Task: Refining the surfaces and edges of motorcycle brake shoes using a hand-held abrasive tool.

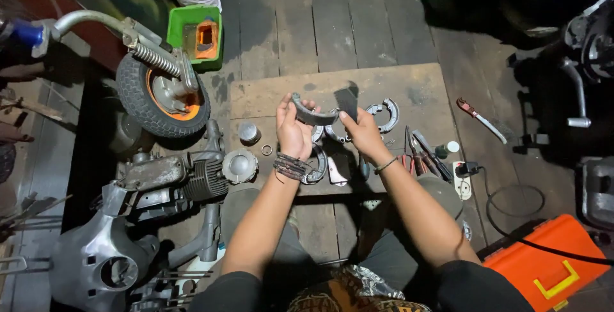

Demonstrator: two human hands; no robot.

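My left hand [293,130] grips a curved grey brake shoe [313,115] and holds it up over a wooden board [409,88]. My right hand [362,132] pinches a dark piece of sandpaper [347,101] against the right end of that shoe. Bracelets sit on both wrists. Below my hands, on the board, lie more brake shoes [385,114], a small metal ring [266,150] and a round metal cap [248,133].
A partly dismantled scooter with an engine [185,181] and a wheel [160,91] lies at left. A green box [195,34] stands behind it. Screwdrivers and pliers [422,155] lie right of my hands. An orange toolbox [543,267] sits at lower right, with another person's feet at top.
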